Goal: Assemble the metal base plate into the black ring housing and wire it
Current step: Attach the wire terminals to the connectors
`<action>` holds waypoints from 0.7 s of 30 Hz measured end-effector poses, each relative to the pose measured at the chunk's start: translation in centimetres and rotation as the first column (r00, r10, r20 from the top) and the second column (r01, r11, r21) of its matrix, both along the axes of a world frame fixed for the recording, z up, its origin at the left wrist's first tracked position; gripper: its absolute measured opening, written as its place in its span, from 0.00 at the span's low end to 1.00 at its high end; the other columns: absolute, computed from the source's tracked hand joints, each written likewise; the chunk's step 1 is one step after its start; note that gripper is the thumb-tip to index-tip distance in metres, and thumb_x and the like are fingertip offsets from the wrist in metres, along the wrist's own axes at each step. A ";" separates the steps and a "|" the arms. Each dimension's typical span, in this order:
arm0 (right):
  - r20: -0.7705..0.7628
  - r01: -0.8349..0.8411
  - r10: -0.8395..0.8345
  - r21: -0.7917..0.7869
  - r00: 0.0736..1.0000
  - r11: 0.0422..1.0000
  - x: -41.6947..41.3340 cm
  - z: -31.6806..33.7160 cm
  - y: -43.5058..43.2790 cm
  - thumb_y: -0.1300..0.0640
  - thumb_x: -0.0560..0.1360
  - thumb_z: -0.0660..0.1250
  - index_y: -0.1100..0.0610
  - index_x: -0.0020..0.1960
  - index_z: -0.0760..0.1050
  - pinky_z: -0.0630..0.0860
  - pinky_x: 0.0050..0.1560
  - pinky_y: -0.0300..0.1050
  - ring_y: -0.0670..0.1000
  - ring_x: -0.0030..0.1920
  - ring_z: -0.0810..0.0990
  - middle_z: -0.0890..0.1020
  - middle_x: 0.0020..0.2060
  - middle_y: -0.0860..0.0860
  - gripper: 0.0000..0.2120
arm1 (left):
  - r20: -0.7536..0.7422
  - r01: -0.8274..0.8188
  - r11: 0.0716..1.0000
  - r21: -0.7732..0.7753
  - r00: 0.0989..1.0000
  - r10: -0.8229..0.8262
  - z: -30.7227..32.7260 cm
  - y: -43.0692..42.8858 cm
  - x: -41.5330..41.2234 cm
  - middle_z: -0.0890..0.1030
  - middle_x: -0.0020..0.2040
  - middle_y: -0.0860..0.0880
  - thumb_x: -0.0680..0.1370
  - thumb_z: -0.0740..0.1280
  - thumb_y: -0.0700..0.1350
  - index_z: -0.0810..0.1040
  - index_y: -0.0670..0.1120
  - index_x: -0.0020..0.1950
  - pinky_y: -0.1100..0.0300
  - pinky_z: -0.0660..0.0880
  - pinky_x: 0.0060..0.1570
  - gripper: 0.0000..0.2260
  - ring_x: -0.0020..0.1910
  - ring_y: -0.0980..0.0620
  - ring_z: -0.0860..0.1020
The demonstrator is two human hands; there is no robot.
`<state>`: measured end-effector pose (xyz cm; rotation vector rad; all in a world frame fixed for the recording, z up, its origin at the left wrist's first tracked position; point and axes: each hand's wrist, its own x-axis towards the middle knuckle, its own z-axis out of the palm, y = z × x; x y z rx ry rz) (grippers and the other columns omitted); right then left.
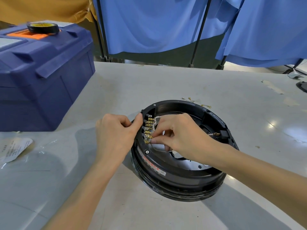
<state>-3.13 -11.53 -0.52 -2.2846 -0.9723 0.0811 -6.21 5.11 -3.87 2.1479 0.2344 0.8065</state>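
The black ring housing (181, 180) lies flat on the table, with the metal base plate (197, 165) seated inside it. A row of brass spade terminals (148, 128) stands along the ring's inner left wall, with thin white wires (157, 119) running from them. My left hand (116, 135) grips the ring's outer left rim, thumb on top beside the terminals. My right hand (181, 135) reaches inside the ring and pinches a brass wire terminal at the lowest end of the row. Another loose terminal on a white wire (216, 134) lies inside at the right.
A blue toolbox (41, 77) with a roll of black tape (43, 28) on its lid stands at the left. A plastic bag with a label (15, 149) lies near the left edge. Loose brass terminals (196, 102) lie behind the ring. Blue curtains hang behind the table.
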 end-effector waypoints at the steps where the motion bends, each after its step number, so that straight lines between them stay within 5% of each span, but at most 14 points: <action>1: 0.019 0.000 0.000 -0.012 1.000 1.000 -0.1 0.0 0.0 0.57 0.73 0.75 0.58 0.43 0.86 0.76 0.44 0.54 0.45 0.32 0.77 0.81 0.39 0.51 0.04 | 0.000 -0.001 1.000 -0.002 1.000 0.001 0.0 0.0 0.0 0.71 0.20 0.40 0.75 0.71 0.53 0.74 0.37 0.23 0.55 0.66 0.32 0.26 0.27 0.36 0.71; 6: 0.024 0.018 -0.018 0.026 1.000 1.000 -0.1 -0.1 -0.2 0.57 0.73 0.75 0.58 0.45 0.86 0.77 0.44 0.51 0.48 0.28 0.79 0.80 0.39 0.50 0.04 | 0.000 -0.002 1.000 0.005 1.000 0.002 0.0 0.0 0.0 0.71 0.20 0.41 0.75 0.72 0.52 0.74 0.38 0.23 0.57 0.65 0.32 0.26 0.27 0.37 0.70; 12: 0.087 -0.058 0.059 -0.015 0.994 0.998 -0.3 -0.2 -0.1 0.65 0.74 0.73 0.65 0.39 0.83 0.75 0.39 0.55 0.51 0.37 0.77 0.80 0.37 0.55 0.05 | 0.000 0.000 1.000 -0.006 1.000 0.000 0.1 0.0 0.0 0.72 0.21 0.39 0.75 0.72 0.53 0.74 0.37 0.24 0.51 0.71 0.35 0.26 0.28 0.36 0.71; 21: -0.001 -0.041 0.041 -0.040 0.999 0.998 0.2 -0.5 -0.1 0.65 0.75 0.71 0.64 0.38 0.82 0.77 0.37 0.42 0.50 0.29 0.82 0.80 0.36 0.54 0.07 | 0.000 -0.014 1.000 -0.011 1.000 0.014 0.1 -0.2 0.1 0.72 0.20 0.40 0.75 0.72 0.53 0.74 0.38 0.23 0.54 0.68 0.35 0.25 0.29 0.36 0.71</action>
